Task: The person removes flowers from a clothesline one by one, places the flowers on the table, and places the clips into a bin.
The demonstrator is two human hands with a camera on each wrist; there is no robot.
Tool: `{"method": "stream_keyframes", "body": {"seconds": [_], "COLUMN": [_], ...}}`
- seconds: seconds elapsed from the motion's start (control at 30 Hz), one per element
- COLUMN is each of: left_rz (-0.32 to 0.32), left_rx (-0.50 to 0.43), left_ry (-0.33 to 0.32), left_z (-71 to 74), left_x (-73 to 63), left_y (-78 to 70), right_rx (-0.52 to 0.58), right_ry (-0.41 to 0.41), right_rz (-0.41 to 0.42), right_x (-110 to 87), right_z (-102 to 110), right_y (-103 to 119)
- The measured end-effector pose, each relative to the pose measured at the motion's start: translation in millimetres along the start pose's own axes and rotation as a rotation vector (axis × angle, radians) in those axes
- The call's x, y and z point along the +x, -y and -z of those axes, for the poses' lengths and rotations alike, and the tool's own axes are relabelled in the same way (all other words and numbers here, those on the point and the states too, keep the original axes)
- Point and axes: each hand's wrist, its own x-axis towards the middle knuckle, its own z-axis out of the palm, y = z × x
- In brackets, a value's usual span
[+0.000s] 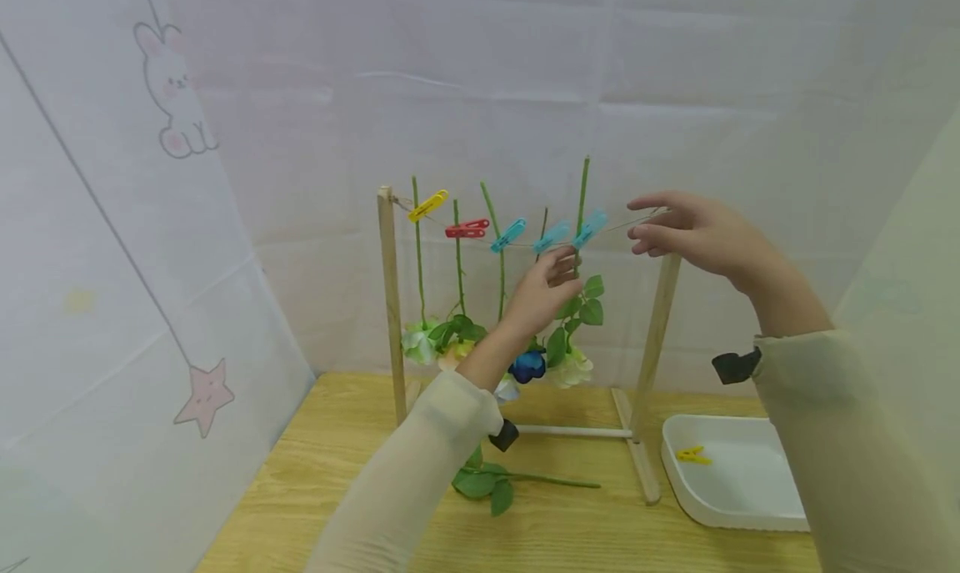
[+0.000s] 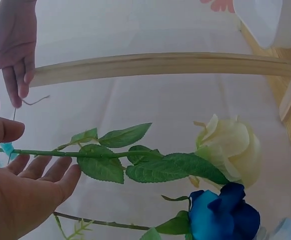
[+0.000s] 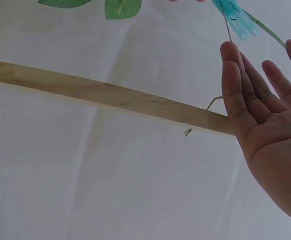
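Note:
My left hand (image 1: pixel 542 294) is just below the light blue clothespin (image 1: pixel 589 228) at the right of a row. In the left wrist view its fingers are loosely spread behind the green stem (image 2: pixel 65 153) of a cream rose (image 2: pixel 230 150), thumb apart. My right hand (image 1: pixel 701 231) is beside the string (image 1: pixel 626 223) near the top of the right post, fingers extended; in the right wrist view the string runs right at a fingertip. Yellow (image 1: pixel 428 206), red (image 1: pixel 467 228) and other blue clothespins (image 1: pixel 509 235) hold upside-down flowers on the string. A blue rose (image 1: pixel 528 366) hangs beside the cream one.
A wooden stand with a left post (image 1: pixel 389 306), right post (image 1: pixel 657 339) and white crossbar (image 1: pixel 573 431) is on the wooden table (image 1: pixel 300 473). A leafy stem (image 1: pixel 551 478) lies in front. A white tray (image 1: pixel 731 519) at right holds a yellow clothespin (image 1: pixel 693 455).

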Motion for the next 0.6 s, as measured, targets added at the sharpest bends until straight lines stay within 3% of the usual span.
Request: {"method": "stream_keyframes", "body": {"seconds": [0.3, 0.6], "left_rz": [0.002, 0.000], "left_rx": [-0.080, -0.069], "left_ry": [0.002, -0.008], "left_z": [-7.3, -9.1], "left_x": [6.5, 5.9], "left_y": [1.4, 3.9], "right_rx": [0.001, 0.050], "right_ry": [0.041, 0.072], "right_rz": [-0.013, -0.020], "right_x": [11.8, 23.8], "right_z": [-6.6, -14.1], "right_y": [5.8, 4.8]}}
